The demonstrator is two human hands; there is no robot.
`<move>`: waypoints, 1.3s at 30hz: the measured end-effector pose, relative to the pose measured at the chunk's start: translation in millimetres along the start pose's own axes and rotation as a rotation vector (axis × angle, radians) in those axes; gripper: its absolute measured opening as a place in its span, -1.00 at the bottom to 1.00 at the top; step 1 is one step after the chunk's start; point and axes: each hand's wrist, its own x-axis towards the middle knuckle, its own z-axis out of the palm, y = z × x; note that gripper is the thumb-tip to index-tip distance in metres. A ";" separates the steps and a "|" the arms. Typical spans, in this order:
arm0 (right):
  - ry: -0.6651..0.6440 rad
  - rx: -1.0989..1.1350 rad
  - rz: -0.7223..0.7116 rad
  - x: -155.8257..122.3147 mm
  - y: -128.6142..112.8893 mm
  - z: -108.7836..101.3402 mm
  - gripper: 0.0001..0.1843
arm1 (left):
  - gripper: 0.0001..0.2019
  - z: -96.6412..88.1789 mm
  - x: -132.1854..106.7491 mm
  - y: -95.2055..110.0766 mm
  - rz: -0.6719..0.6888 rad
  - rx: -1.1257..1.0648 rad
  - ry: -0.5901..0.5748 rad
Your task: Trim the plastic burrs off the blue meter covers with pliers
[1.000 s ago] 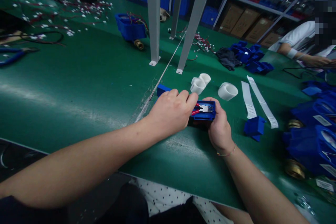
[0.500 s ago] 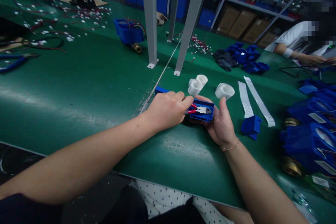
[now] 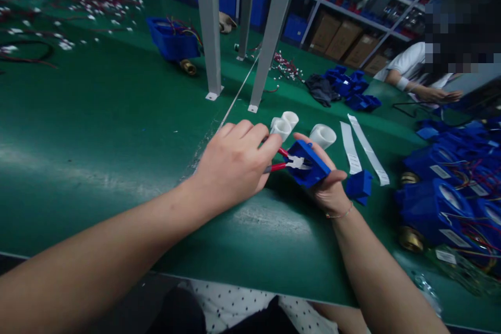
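Note:
My right hand (image 3: 326, 182) holds a small blue plastic housing (image 3: 309, 164), lifted off the green bench and tilted. A white connector (image 3: 294, 163) with red and black wires (image 3: 278, 167) sits in the housing's open face. My left hand (image 3: 235, 164) pinches those wires just left of the housing. Behind my hands lie white tape rolls (image 3: 284, 124), another white roll (image 3: 323, 135), and two white label strips (image 3: 350, 154).
A loose blue part (image 3: 359, 185) lies right of my hand. Several blue housings with brass fittings (image 3: 442, 203) crowd the right side. Grey frame legs (image 3: 266, 36) stand behind, a blue bin (image 3: 170, 39) at far left. Another person's arm (image 3: 426, 91) works at the far right.
My right hand has lifted the blue housing off the bench and tilted it. My left hand has shifted with it, still pinching the wires.

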 end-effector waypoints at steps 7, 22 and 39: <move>0.202 -0.430 -0.543 14.3 -5.1 -27.8 -0.07 | -0.77 0.1 1.7 -10.5 -0.133 -0.211 -0.102; 0.285 -0.840 -0.976 10.0 -9.9 -33.0 -0.31 | -0.79 -1.5 -4.9 -0.8 -0.107 -0.206 -0.167; 0.172 -0.879 -1.143 7.5 -14.4 -30.9 -0.49 | -0.93 -7.7 -7.5 2.2 -0.088 -0.151 -0.149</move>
